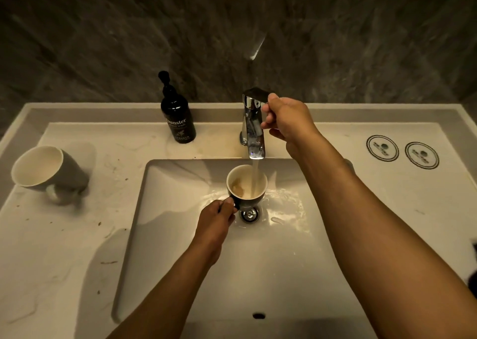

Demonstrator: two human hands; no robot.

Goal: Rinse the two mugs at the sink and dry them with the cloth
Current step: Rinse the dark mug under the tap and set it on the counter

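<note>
Now left hand (216, 220) holds mug (246, 185) under running tap (254, 124).

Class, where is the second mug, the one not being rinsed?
In the head view, the second mug stands on the counter left of the sink, apart from the soap bottle.

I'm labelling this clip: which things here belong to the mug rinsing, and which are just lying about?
Part of the job: mug under the water, held by the left hand; second mug on the counter; tap, gripped by the right hand; sink.

Lying about: hand wash bottle; two round coasters.
</note>
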